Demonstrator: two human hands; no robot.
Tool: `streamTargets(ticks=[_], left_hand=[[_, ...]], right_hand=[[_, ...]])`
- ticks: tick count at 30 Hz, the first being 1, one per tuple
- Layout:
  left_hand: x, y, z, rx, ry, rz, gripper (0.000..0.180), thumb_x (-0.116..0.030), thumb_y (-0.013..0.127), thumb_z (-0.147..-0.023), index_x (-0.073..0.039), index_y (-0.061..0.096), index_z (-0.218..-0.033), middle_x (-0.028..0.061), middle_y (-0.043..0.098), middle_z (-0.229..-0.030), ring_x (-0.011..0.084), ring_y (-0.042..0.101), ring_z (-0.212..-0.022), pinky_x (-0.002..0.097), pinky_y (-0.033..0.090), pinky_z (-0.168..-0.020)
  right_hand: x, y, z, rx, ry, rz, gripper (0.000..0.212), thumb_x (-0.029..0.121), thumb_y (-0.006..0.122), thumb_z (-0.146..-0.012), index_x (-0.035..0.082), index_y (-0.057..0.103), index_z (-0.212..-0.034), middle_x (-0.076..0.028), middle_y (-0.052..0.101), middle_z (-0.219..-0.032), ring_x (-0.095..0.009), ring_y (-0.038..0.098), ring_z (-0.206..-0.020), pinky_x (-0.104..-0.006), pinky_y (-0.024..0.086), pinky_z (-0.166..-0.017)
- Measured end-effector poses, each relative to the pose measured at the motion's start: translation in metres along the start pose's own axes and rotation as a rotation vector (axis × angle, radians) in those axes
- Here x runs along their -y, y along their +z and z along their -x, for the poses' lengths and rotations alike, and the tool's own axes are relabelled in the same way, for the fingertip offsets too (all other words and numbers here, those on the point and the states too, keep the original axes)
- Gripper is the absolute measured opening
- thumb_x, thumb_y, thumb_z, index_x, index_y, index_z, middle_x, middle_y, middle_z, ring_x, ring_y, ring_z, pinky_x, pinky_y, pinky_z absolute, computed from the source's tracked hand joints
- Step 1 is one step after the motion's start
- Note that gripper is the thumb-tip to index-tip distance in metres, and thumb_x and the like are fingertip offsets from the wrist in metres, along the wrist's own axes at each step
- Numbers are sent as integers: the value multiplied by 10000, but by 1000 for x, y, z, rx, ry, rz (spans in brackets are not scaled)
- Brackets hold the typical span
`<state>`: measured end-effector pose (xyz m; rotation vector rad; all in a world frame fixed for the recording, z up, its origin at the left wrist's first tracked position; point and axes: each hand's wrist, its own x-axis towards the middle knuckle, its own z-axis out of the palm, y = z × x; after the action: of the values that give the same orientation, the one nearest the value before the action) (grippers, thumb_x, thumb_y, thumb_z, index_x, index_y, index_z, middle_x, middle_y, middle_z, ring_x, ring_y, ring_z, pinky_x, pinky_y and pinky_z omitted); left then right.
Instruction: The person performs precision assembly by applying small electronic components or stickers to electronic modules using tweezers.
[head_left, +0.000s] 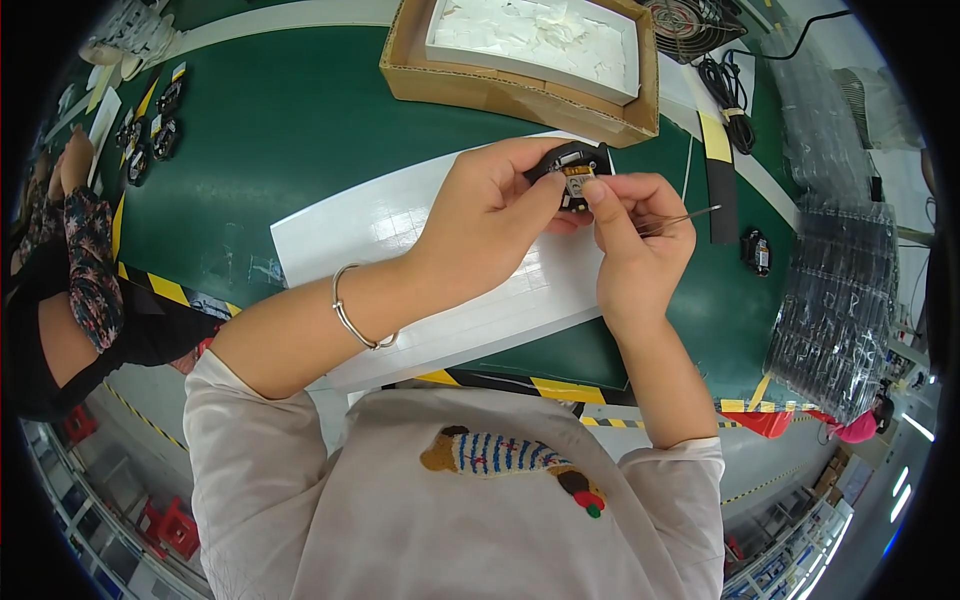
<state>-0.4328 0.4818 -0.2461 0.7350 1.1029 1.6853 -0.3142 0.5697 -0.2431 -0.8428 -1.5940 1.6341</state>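
My left hand is closed around a small black electronic device with its inside facing up. In it sits a small silver part with a gold-brown end, which looks like a battery. The thumb and forefinger of my right hand press at that part's right side. Thin metal tweezers are tucked in the same hand, their tip pointing out to the right. Fingers hide the lower edge of the device. Both hands are above a glossy white sheet.
A cardboard box holding a white tray of paper scraps stands at the back. Several black devices lie far left, another at right. Clear plastic trays are stacked at the right edge. A co-worker's sleeve shows at left.
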Motion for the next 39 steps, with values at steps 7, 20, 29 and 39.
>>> streamTargets(ticks=[7, 20, 29, 39], left_hand=[[2, 1, -7, -15, 22, -11, 297, -22, 451, -954, 55, 516, -1233, 121, 616, -1108, 177, 630, -975, 329, 574, -834], [-1, -9, 9, -167, 19, -283, 147, 54, 489, -885, 64, 609, -969, 66, 614, -880, 111, 610, -754, 247, 565, -644], [-21, 25, -5, -101, -52, -25, 192, 19, 441, -911, 72, 583, -1031, 79, 616, -938, 130, 620, -788, 294, 583, -691], [-4, 5, 5, -38, 77, -137, 209, -38, 432, -954, 70, 552, -1087, 118, 625, -1002, 174, 646, -824, 332, 591, -704]], right_hand=[[8, -14, -17, 78, -62, 257, 130, 40, 743, -783, 2, 621, -810, 29, 578, -674, -8, 464, -575, -168, 362, -511], [-10, 2, 13, 81, -297, 251, 134, 51, 725, -787, 11, 613, -849, -72, 605, -783, -110, 587, -622, -243, 481, -535], [18, -13, 6, 25, -433, 228, 93, 57, 678, -824, 17, 594, -821, -66, 554, -726, -127, 510, -580, -263, 421, -517], [4, -11, 3, 153, -387, 101, 217, 109, 703, -832, 18, 533, -734, 2, 500, -604, -48, 386, -538, -251, 318, -469]])
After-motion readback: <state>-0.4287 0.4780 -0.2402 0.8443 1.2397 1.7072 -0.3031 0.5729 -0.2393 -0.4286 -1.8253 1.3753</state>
